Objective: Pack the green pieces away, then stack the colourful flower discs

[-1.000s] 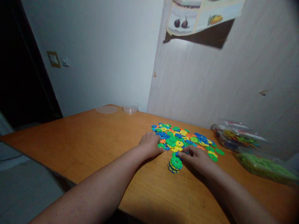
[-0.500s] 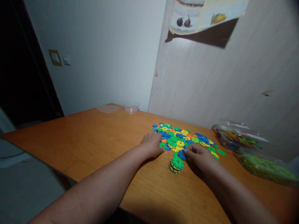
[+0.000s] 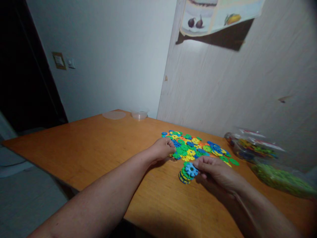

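My right hand (image 3: 210, 167) pinches a blue flower-shaped plastic disc (image 3: 191, 169) by its edge, thumb and fingers closed. The disc is right over a short stack of discs (image 3: 184, 177) in green, yellow and blue; whether it touches the top one I cannot tell. My left hand (image 3: 164, 148) is at the left edge of a loose pile of discs (image 3: 183, 147) in green, blue, yellow and orange. Its fingers are curled together beside a green disc, and what lies between them is hidden.
Clear bags of small coloured pieces (image 3: 257, 148) and a bag of light green pieces (image 3: 282, 178) lie on the right of the wooden table (image 3: 99, 145). A clear plastic bowl (image 3: 139, 114) and a flat round lid (image 3: 114, 115) are at the back left, near the wall.
My right hand has lifted the blue disc and brought it left, over the stack. My left hand's fingers have drawn together at the pile's edge.
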{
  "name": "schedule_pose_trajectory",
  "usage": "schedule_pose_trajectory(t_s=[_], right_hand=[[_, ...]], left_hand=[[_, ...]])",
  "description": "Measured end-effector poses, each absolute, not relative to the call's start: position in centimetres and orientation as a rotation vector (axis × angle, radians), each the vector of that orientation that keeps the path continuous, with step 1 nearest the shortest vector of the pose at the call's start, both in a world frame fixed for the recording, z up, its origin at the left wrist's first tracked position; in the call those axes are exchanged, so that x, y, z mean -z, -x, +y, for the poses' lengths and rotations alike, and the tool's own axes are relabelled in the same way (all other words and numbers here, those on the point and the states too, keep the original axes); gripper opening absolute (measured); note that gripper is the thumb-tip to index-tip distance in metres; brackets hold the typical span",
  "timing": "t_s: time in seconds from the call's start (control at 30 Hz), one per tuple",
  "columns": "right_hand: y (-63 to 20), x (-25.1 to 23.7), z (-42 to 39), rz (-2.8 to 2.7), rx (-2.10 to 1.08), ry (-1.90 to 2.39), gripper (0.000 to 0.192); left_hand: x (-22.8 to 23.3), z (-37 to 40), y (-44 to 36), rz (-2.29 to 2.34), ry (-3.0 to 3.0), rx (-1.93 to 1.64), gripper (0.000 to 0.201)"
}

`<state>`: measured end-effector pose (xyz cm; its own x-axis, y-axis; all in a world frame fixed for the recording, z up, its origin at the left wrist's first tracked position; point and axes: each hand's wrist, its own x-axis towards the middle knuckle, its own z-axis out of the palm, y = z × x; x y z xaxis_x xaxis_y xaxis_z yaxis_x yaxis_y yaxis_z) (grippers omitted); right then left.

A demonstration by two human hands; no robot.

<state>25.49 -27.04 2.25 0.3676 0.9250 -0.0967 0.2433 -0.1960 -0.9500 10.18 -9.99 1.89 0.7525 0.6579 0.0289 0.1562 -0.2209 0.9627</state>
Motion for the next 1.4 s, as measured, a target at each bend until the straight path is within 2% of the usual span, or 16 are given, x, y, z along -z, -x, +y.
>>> schedule_pose_trajectory(t_s=[0.17,0.5,0.67,0.9,1.4], right_hand=[[-25.0,-1.9,-26.6,-1.011,-1.004,1.654,0.045],[-28.3,1.2,-25.7,-0.945,-0.638,1.711,0.027],[-28.9,2.1,-24.9,-1.351,-0.499,1.793,0.015],[-28.9,1.8,-24.3,-1.590,-0.311,2.020,0.024],[-29.3,2.3,-24.4,-1.548,-0.378,1.999,0.021]], left_hand=[[-2.3,-10.2,-10.0,0.611,-1.624,-0.548,0.010],[-1.8,-11.8,-10.4,0.458,-1.458,-0.488,0.016],[-1.9,-13.2,-10.2,0.443,-1.507,-0.445,0.018],[-2.2,-14.1,-10.0,0.425,-1.605,-0.370,0.015],[-1.5,-13.8,-10.2,0.499,-1.759,-0.337,0.013]])
